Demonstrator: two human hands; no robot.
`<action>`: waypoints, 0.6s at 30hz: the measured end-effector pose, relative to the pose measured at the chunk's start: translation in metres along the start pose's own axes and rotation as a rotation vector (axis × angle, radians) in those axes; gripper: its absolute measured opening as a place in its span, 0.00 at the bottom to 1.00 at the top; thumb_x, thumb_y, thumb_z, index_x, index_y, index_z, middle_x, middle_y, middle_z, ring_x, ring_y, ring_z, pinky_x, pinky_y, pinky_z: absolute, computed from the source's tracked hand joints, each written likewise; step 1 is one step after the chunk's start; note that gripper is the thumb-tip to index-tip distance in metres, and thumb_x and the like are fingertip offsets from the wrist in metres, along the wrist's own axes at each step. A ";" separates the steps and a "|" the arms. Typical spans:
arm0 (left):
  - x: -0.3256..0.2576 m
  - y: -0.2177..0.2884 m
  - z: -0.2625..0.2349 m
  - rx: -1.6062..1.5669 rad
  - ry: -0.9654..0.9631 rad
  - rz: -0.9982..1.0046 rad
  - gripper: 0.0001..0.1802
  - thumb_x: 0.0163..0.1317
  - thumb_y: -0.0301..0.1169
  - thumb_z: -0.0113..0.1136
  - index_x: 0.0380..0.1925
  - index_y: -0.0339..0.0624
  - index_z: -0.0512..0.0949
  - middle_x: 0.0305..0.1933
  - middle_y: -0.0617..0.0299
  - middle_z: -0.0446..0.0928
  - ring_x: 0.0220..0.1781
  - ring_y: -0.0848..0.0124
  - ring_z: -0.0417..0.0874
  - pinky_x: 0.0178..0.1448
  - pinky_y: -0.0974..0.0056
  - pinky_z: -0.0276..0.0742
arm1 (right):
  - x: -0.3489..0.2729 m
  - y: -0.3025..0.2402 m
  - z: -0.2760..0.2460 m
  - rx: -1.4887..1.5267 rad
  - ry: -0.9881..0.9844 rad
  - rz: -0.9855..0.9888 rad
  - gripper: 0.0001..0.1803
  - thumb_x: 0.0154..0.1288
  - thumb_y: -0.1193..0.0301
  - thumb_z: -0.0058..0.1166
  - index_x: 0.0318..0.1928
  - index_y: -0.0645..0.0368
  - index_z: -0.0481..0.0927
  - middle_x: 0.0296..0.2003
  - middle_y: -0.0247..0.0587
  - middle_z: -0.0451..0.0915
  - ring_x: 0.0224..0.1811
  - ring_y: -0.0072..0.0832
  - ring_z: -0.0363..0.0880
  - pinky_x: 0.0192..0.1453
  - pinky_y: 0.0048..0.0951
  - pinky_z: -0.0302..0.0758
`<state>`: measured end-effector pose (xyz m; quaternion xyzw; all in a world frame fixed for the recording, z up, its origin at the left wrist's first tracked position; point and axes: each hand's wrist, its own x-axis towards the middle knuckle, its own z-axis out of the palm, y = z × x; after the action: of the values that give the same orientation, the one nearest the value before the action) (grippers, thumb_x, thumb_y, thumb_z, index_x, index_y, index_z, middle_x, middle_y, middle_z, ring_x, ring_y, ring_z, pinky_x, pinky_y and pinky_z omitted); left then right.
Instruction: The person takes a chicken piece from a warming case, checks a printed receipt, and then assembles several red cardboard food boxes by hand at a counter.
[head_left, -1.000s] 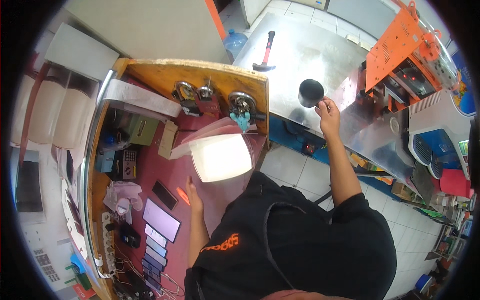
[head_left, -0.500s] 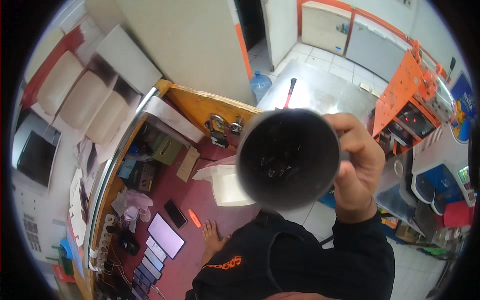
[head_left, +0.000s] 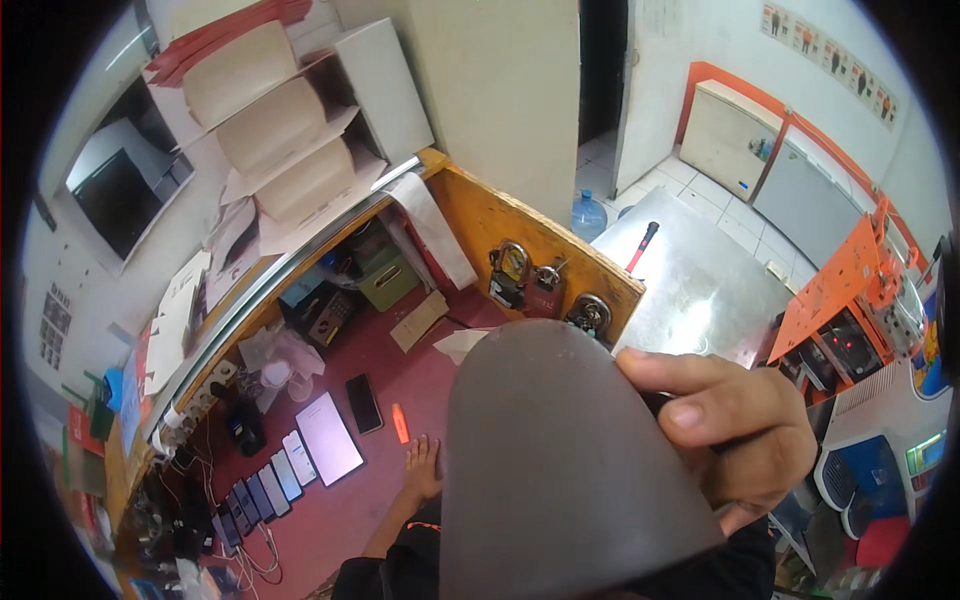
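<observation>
A dark grey mug (head_left: 570,480) fills the lower middle of the head view, tipped up close to the camera so that its outer side and bottom show. My right hand (head_left: 745,430) grips it on the right side, fingers bent around the handle, which is mostly hidden. What is inside the mug is out of sight. My left hand (head_left: 423,468) lies on the red desktop (head_left: 400,350) with its fingers spread, holding nothing. Just beyond its fingertips lies an orange highlighter (head_left: 400,423), with a black phone (head_left: 365,403) and a lit tablet (head_left: 329,440) to the left.
Several phones (head_left: 262,494) with cables line the desk's left side. Padlocks (head_left: 510,275) hang at a wooden panel (head_left: 540,222). Past it stand a metal table (head_left: 690,290) bearing a red-and-black stick (head_left: 644,248), a blue water jug (head_left: 588,217) and an orange machine (head_left: 830,300).
My right hand has tipped the mug up, hiding its inside and showing its outer side. The view has shifted, so the desk and room sit differently. My left hand stays on the desk.
</observation>
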<state>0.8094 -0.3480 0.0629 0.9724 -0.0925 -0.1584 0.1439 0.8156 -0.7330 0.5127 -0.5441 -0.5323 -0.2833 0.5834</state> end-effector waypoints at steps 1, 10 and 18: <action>-0.005 0.001 -0.004 -0.001 0.006 -0.014 0.54 0.47 0.53 0.61 0.71 0.50 0.45 0.75 0.49 0.36 0.76 0.51 0.33 0.75 0.46 0.33 | 0.001 0.000 0.004 -0.013 -0.001 -0.039 0.17 0.61 0.68 0.58 0.26 0.66 0.67 0.48 0.61 0.69 0.51 0.67 0.72 0.51 0.47 0.80; -0.017 -0.008 -0.003 -0.004 0.008 -0.029 0.54 0.43 0.45 0.63 0.70 0.50 0.47 0.75 0.49 0.37 0.76 0.51 0.34 0.75 0.47 0.34 | -0.011 -0.031 0.034 -0.168 0.105 0.007 0.10 0.66 0.74 0.49 0.36 0.69 0.64 0.54 0.61 0.68 0.54 0.51 0.75 0.51 0.30 0.81; -0.021 -0.010 -0.011 0.007 -0.028 -0.044 0.54 0.44 0.47 0.64 0.70 0.52 0.46 0.75 0.50 0.37 0.76 0.51 0.33 0.75 0.46 0.35 | -0.036 -0.034 0.029 0.172 0.174 0.215 0.04 0.64 0.87 0.42 0.38 0.73 0.63 0.58 0.67 0.64 0.59 0.38 0.72 0.60 0.21 0.74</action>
<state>0.7948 -0.3314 0.0755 0.9724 -0.0736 -0.1748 0.1355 0.7659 -0.7230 0.4857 -0.5194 -0.4408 -0.2188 0.6986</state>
